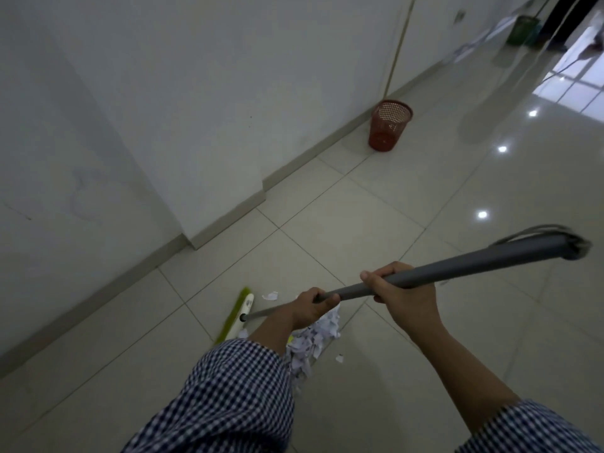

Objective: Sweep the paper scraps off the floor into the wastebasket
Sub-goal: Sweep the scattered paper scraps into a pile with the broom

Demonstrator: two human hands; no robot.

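Note:
Both my hands grip the grey broom handle (457,266). My left hand (312,305) holds it low down, my right hand (402,289) higher up toward the handle's end. The broom head (240,313), white with green bristles, rests on the tiled floor near the wall. A heap of white paper scraps (317,341) lies on the floor just under my left hand, partly hidden by my forearm. Single scraps lie apart: one scrap (270,295) beside the broom head, another scrap (340,358) to the right. The red mesh wastebasket (389,125) stands upright by the wall, far ahead.
A white wall with a skirting board (228,217) runs along the left, with a jutting corner. Glossy floor tiles (425,191) stretch between the scraps and the wastebasket. A green basket (521,29) and a dark doorway are at the far top right.

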